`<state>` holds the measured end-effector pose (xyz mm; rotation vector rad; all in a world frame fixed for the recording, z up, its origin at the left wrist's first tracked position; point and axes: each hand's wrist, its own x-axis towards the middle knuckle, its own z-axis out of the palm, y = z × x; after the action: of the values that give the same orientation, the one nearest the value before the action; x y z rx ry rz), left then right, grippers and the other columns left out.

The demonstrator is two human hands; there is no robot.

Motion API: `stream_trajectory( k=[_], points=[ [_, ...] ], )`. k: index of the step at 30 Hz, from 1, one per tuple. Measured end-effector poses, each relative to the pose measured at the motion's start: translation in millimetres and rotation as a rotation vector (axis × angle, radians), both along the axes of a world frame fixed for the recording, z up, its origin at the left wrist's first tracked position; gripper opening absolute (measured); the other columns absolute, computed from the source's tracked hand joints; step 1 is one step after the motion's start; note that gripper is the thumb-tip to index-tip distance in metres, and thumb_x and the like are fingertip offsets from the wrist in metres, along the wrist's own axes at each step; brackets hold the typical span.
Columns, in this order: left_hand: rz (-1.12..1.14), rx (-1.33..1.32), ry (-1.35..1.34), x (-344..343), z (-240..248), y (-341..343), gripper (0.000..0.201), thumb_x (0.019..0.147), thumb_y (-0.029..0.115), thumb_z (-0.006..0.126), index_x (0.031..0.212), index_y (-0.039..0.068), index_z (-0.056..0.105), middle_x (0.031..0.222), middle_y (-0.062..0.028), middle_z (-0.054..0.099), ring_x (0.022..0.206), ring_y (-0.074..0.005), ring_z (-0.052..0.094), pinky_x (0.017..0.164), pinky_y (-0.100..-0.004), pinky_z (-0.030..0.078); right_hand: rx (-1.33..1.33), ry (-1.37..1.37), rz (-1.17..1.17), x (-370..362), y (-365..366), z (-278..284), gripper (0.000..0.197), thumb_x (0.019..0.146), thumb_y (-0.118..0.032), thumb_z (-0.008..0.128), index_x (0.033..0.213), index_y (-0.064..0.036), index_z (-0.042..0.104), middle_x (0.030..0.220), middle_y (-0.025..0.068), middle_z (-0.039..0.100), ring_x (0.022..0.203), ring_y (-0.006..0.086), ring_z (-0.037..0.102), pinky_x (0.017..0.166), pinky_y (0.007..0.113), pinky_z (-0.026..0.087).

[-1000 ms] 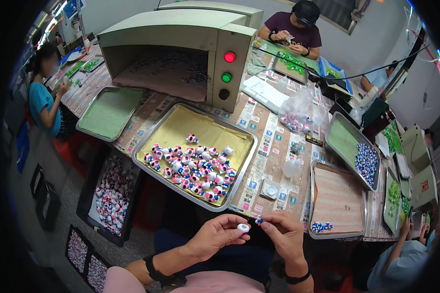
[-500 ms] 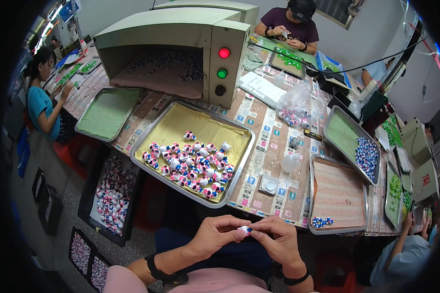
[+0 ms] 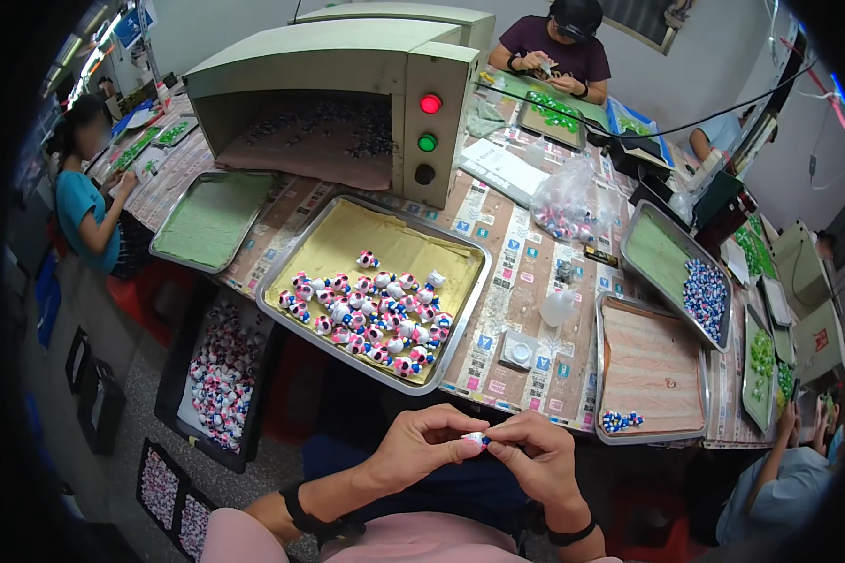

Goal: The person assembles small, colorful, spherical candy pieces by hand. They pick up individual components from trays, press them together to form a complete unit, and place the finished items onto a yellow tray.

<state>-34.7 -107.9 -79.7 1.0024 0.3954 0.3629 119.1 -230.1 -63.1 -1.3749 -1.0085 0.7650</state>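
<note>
In front of my body, both hands hold one small white, blue and pink figurine [image 3: 476, 438] between them. My left hand [image 3: 421, 448] pinches its left side with thumb and forefinger. From the other side, the fingertips of my right hand [image 3: 539, 458] close on it and cover part of it. Just beyond my hands lies a metal tray [image 3: 333, 233] lined with yellow cloth. Many white figurines [image 3: 376, 319] with pink and blue parts crowd its nearer half. A lone figurine [image 3: 367, 259] sits apart from them, toward the back.
An oven-like machine [image 3: 441, 141] stands behind the tray. On the right, a pink-lined tray [image 3: 652, 366] holds a few blue-and-white pieces, and a tilted tray [image 3: 652, 246] overlaps it. A black bin [image 3: 174, 375] of figurines stands low at left. Co-workers sit around the table.
My hands stay almost in place, still pinching the figurine, which appears slightly turned. The table and trays have shifted a little rightward in view.
</note>
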Motion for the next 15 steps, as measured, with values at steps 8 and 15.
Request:
stream_trajectory(
  k=[8, 15],
  points=[
    [0.058, 0.090, -0.008, -6.3, 6.6, -5.0, 0.025, 0.085, 0.001, 0.070, 0.110, 0.000, 0.068, 0.101, -0.0058, 0.062, 0.086, -0.0106, 0.062, 0.073, -0.0220, 0.051, 0.027, -0.073, -0.010, -5.7, -3.1, 6.3, 0.018, 0.079, 0.004, 0.073, 0.096, -0.0004, 0.072, 0.091, 0.0090, 0.065, 0.080, 0.0125, 0.061, 0.066, 0.022, 0.047],
    [0.110, 0.096, -0.043, -18.3, -2.1, -12.5, 0.023, 0.085, 0.000, 0.070, 0.108, -0.001, 0.068, 0.095, -0.0060, 0.064, 0.083, -0.0107, 0.062, 0.071, -0.0218, 0.051, 0.053, -0.041, -0.005, -19.6, -5.6, -6.6, 0.018, 0.080, 0.002, 0.073, 0.097, -0.0016, 0.072, 0.090, 0.0088, 0.066, 0.081, 0.0121, 0.062, 0.067, 0.022, 0.049]
  ],
)
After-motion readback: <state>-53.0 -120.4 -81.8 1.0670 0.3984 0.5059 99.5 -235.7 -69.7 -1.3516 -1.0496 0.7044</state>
